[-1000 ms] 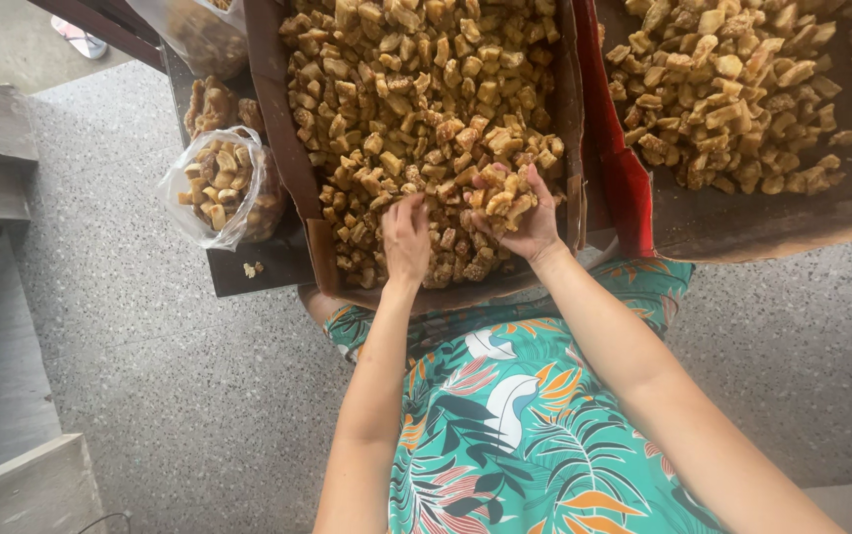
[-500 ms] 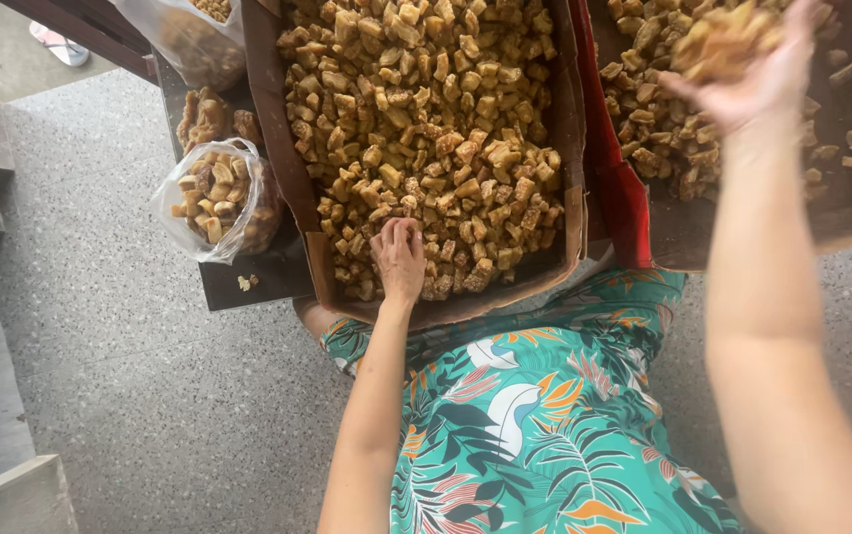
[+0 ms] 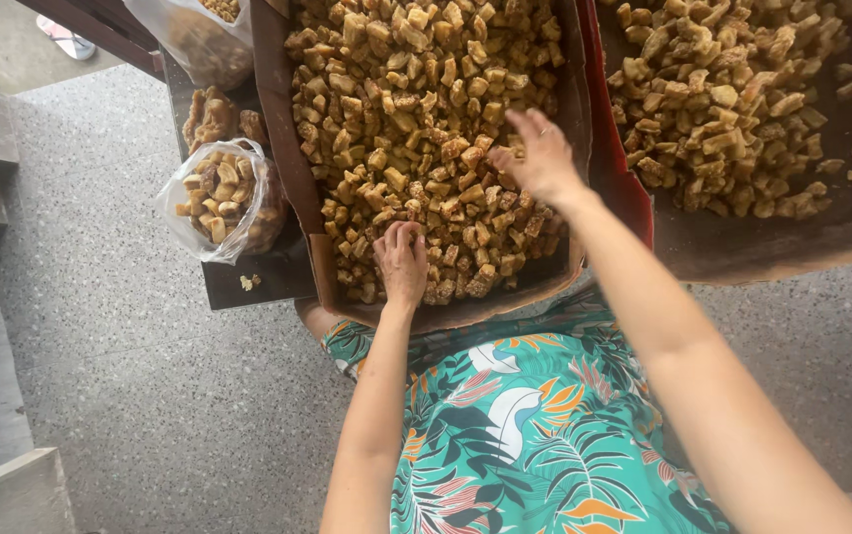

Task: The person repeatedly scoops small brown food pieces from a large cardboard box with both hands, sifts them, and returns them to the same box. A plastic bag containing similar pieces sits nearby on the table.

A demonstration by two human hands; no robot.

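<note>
Meanwhile the left hand (image 3: 402, 262) rests fingers-down on golden fried chunks (image 3: 416, 119) in the brown tray (image 3: 292, 148), while the right hand (image 3: 537, 156) hovers above, fingers loosely spread, gripping nothing.

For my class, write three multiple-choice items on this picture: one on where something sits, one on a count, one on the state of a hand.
1. Where is the clear bag of pieces?
A. Left of the near tray
B. On the person's lap
C. Inside the right tray

2. How many trays hold pieces?
A. One
B. Two
C. Four

3. The left hand is:
A. Raised in the air
B. Gripping the bag
C. Resting on the pieces

Answers: 1 A, it lies beside the near tray; 2 B, near tray and right tray; 3 C, fingers are down among the pieces.
</note>
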